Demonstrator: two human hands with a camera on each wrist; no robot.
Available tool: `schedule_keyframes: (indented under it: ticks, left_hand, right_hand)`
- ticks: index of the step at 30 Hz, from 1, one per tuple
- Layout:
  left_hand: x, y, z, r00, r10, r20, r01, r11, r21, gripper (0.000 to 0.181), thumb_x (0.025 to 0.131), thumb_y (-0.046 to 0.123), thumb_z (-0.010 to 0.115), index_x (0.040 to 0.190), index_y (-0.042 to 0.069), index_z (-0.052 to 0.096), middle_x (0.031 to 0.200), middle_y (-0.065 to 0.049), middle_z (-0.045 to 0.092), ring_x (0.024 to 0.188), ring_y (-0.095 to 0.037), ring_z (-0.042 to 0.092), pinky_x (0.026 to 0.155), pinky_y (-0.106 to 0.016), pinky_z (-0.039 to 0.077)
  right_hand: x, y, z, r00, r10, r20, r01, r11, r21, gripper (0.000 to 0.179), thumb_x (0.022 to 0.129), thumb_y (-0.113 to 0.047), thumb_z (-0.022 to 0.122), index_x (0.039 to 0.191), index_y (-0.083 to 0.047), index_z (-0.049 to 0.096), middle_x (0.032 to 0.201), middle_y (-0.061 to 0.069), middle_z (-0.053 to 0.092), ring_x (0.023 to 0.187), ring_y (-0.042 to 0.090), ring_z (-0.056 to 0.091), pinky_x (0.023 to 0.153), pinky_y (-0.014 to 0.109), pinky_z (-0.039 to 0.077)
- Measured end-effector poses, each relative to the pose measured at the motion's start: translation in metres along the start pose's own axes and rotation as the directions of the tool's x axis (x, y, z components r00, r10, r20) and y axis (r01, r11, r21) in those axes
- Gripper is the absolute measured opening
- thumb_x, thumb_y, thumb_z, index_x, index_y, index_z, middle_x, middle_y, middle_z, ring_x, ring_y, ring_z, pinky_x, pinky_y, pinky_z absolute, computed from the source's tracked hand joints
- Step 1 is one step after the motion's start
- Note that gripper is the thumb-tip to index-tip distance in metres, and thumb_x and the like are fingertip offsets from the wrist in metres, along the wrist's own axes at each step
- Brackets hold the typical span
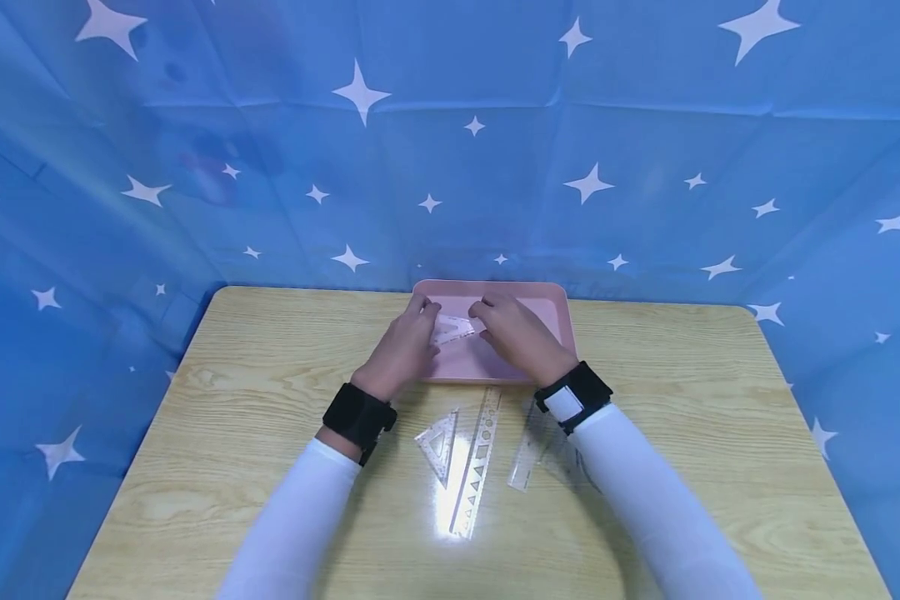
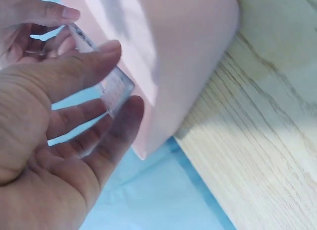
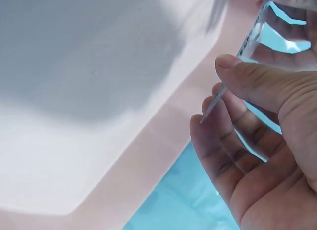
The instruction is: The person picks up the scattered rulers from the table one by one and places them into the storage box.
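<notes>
Clear set square [image 1: 456, 335] pinched by left hand [image 1: 405, 348] and right hand [image 1: 523, 335] over tray [image 1: 465, 367], counter's [image 1: 270, 375] far edge.
Probably light, stiff, slick, brittle; take by opposite ends.

So the right hand [image 3: 277, 155] has a thin clear plastic piece [image 3: 247, 41] pinched by its right end, thumb on one face and fingertips on the other. The left hand [image 3: 280, 56] is up close too, thumb and fingers at the left end, though it's partly cut off. The piece is almost edge-on, so you can't really make out its shape, but there are dark printed marks along it. Just beside the fingers there's a pale pink tray [image 3: 143, 165], with a big soft grey shadow across its bottom and one rounded corner showing. Past the tray's far rim it's light blue cloth [image 3: 183, 200], which also peeks through between the fingers.
</notes>
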State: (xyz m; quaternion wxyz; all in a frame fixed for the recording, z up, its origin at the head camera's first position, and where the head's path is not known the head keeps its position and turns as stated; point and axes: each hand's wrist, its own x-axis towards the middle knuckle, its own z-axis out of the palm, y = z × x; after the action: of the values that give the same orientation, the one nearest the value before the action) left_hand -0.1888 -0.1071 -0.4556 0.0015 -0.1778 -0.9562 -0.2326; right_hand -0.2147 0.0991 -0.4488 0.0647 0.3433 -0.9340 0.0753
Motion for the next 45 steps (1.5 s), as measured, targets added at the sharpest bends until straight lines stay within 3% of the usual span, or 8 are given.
schedule_keyframes:
  ticks: [5,11,17,19,24,28,37,45]
  left_hand:
    - [0.014,-0.008,0.000,0.997,0.026,0.066,-0.027,0.999,0.018,0.046,0.087,-0.002,0.076,0.129,-0.005,0.059,0.129,-0.019,0.049,0.096,-0.028,0.060,0.083,-0.037,0.054]
    - [0.031,-0.012,-0.001,0.986,0.049,0.162,-0.063,0.994,0.087,0.041,0.091,0.000,0.073,0.129,-0.006,0.058,0.135,-0.024,0.048,0.104,-0.029,0.063,0.088,-0.037,0.055]
    - [0.045,-0.015,0.002,0.975,0.041,0.219,-0.070,0.990,0.124,0.032,0.094,-0.006,0.061,0.126,-0.006,0.060,0.129,-0.023,0.052,0.101,-0.028,0.060,0.086,-0.036,0.052]
    - [0.049,-0.016,0.004,0.972,0.032,0.234,-0.060,0.992,0.115,0.031,0.093,-0.004,0.064,0.124,-0.007,0.060,0.128,-0.022,0.052,0.099,-0.027,0.060,0.086,-0.036,0.053]
    - [0.055,-0.017,0.011,0.968,-0.011,0.250,-0.019,0.993,0.115,0.038,0.088,0.004,0.077,0.120,-0.007,0.061,0.128,-0.023,0.053,0.098,-0.028,0.063,0.090,-0.037,0.055]
    - [0.060,-0.020,0.017,0.967,-0.007,0.255,-0.031,0.989,0.145,0.040,0.088,0.005,0.078,0.122,-0.007,0.062,0.125,-0.022,0.059,0.102,-0.028,0.065,0.093,-0.037,0.055]
    - [0.070,-0.022,0.024,0.964,-0.031,0.266,-0.022,0.981,0.195,0.033,0.086,0.009,0.081,0.113,-0.004,0.066,0.115,-0.019,0.066,0.103,-0.027,0.064,0.098,-0.038,0.054]
    - [0.073,-0.023,0.027,0.963,-0.042,0.267,-0.020,0.974,0.226,0.021,0.087,0.005,0.077,0.106,-0.002,0.070,0.113,-0.018,0.069,0.101,-0.027,0.063,0.098,-0.037,0.053]
  right_hand:
    - [0.012,0.009,0.008,0.999,0.005,0.049,-0.007,0.999,0.047,0.030,0.088,-0.003,0.080,0.117,-0.003,0.072,0.113,0.013,0.070,0.105,0.025,0.069,0.089,0.032,0.058]
    - [0.023,0.020,0.015,0.990,0.044,0.135,-0.058,0.993,0.103,0.031,0.088,0.000,0.078,0.119,-0.003,0.071,0.117,0.014,0.070,0.107,0.026,0.070,0.091,0.034,0.058]
    - [0.034,0.031,0.019,0.982,0.029,0.188,-0.052,0.991,0.120,0.030,0.091,0.008,0.067,0.118,-0.004,0.072,0.118,0.013,0.071,0.107,0.025,0.069,0.089,0.035,0.057]
    - [0.037,0.034,0.020,0.981,0.021,0.193,-0.045,0.992,0.118,0.031,0.091,0.011,0.064,0.117,-0.003,0.073,0.119,0.013,0.072,0.108,0.026,0.069,0.090,0.036,0.057]
    - [0.041,0.038,0.023,0.976,0.028,0.216,-0.057,0.990,0.132,0.027,0.094,0.012,0.059,0.111,-0.002,0.074,0.106,0.012,0.072,0.092,0.021,0.064,0.082,0.032,0.052]
    - [0.044,0.038,0.025,0.968,0.053,0.246,-0.096,0.982,0.163,0.026,0.097,0.012,0.053,0.105,-0.004,0.073,0.090,0.010,0.064,0.081,0.020,0.052,0.075,0.032,0.043]
    - [0.053,0.042,0.036,0.970,0.033,0.240,-0.064,0.991,0.122,0.028,0.100,0.009,0.052,0.114,-0.001,0.073,0.117,0.014,0.072,0.109,0.028,0.068,0.092,0.037,0.056]
    - [0.052,0.045,0.038,0.947,0.076,0.313,-0.153,0.961,0.229,0.021,0.106,0.002,0.040,0.104,-0.001,0.061,0.082,0.006,0.045,0.081,0.021,0.045,0.076,0.034,0.035]
